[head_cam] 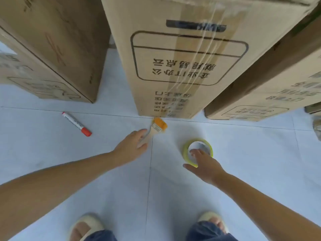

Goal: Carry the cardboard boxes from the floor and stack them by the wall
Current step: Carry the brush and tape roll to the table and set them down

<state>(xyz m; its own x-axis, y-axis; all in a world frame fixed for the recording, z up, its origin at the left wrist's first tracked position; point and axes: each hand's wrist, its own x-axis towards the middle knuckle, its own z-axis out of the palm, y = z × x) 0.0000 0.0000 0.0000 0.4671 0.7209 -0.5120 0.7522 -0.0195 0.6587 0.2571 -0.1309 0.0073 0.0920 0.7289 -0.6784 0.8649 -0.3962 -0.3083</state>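
Cardboard boxes (pixel 182 58) stand on the floor (pixel 121 188). Left hand (pixel 130 146) touches a brush (pixel 157 126), fingers straight. Right hand (pixel 205 164) reaches open-fingered over a tape roll (pixel 186 152).

tiled floor (pixel 52 171); boxes (pixel 182 66), marker (pixel 76 124), brush (pixel 157 126), tape (pixel 198 152)

You get bright, even, cool daylight on the pale tiled floor (pixel 243 171), with shadows soft. Glare streaks the clear tape on the tall brown cardboard box (pixel 182 58). Beside it, edges bend and blur.

Bare forearms, no sleeves. Blue denim trousers (pixel 206 232). Cream open-toe slippers (pixel 86 223), both feet.
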